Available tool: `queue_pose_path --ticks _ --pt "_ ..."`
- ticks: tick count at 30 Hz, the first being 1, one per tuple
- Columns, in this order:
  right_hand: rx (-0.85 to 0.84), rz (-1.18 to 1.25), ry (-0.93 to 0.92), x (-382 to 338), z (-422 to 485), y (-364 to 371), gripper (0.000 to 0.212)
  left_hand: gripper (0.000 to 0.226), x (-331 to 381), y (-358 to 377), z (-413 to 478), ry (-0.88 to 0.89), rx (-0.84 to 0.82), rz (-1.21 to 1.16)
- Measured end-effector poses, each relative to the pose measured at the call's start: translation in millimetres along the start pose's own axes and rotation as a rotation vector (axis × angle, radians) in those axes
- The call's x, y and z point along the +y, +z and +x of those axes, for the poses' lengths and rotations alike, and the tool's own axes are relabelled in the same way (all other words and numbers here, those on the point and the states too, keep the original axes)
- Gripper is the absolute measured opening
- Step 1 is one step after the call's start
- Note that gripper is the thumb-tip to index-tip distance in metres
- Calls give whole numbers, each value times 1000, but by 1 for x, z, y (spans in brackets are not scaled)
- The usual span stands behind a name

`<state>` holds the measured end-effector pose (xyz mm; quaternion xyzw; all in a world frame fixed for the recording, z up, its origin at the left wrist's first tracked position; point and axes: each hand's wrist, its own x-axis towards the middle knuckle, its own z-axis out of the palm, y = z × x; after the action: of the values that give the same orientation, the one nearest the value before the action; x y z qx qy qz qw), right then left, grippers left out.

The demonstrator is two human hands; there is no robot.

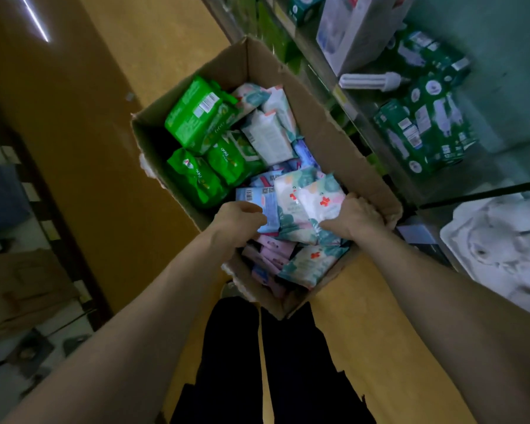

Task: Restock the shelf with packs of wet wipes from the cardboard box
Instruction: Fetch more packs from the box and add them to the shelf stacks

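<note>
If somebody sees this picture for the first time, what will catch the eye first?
The open cardboard box in the middle, full of packs, draws the eye first, with bright green packs at its far left. At its near end the left hand grips a blue pack and the right hand a patterned pack. A shelf with green cartons stands to the right.

Your bare left forearm and right forearm rise from the lower corners and converge at mid-frame. Your left hand curls its fingers round a blue pack. Your right hand grips a white pack.
</note>
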<state>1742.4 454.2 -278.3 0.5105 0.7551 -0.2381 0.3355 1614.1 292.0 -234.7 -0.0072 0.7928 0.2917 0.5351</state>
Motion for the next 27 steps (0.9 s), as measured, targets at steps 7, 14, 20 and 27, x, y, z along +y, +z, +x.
queue_pose_path --ticks 7,14,20,27 --pt "60 579 -218 10 -11 -7 28 42 -3 21 15 -92 -39 -207" --pt "-469 798 -365 -26 -41 10 14 31 -4 35 14 -204 -205 -808" --pt "92 426 -196 -22 11 9 27 31 -21 18 31 -198 232 -781" --pt "68 -31 -144 -41 23 -6 64 27 -25 8 42 -164 305 -705"
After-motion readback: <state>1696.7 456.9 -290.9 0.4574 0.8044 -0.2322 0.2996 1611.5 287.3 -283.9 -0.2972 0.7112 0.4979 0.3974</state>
